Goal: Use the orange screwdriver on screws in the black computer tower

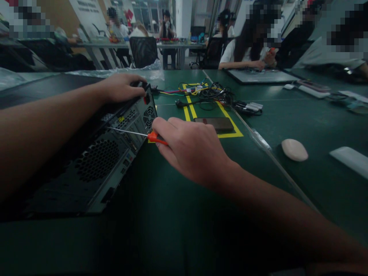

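Observation:
A dark computer case (pixel 61 82) lies at the left, its metal rear panel with vent holes, ports and a small fan grille turned toward the right. My left hand (pixel 126 87) is closed over the upper edge of the case, near its far rear corner. In my right hand (pixel 186 147) is a screwdriver (pixel 157 138) with an orange handle, the fingers wrapped round it. The thin shaft points left across the rear panel, and its tip is at the panel's upper edge. Whether the tip sits in a screw, I cannot tell.
Beyond my right hand lies a brown box-like block (pixel 217 124) within yellow tape (pixel 240 134). Tangled cables (pixel 215 92) are behind it. A pale rounded object (pixel 294 150) and a white object (pixel 350 160) lie right. People sit across the green table (pixel 258 122).

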Available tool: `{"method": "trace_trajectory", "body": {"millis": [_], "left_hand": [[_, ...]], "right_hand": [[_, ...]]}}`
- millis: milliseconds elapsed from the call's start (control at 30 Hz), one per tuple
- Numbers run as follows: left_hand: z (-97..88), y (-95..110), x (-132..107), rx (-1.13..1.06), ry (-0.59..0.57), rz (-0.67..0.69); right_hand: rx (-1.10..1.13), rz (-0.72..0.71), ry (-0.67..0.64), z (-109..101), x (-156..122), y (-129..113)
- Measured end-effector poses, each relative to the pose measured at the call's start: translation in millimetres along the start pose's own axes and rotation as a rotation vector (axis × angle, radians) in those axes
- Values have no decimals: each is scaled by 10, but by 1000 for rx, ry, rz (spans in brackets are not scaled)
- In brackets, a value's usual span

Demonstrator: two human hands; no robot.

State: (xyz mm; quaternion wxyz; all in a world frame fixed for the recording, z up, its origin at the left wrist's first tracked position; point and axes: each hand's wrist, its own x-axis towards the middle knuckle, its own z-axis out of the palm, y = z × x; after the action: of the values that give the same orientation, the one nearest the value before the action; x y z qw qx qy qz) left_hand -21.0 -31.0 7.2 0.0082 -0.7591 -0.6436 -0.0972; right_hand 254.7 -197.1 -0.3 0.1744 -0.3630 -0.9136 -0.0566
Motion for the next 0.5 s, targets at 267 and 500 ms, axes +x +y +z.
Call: {"method": "trace_trajectory", "body": {"millis": [267,500], "left_hand": [[-1,-5,20,-3,-14,-3],[-2,9,2,-1,-3,-18]], "right_hand": [[-2,-7,-5,12,15,-4],[-3,2,-8,9,9,-1]]}}
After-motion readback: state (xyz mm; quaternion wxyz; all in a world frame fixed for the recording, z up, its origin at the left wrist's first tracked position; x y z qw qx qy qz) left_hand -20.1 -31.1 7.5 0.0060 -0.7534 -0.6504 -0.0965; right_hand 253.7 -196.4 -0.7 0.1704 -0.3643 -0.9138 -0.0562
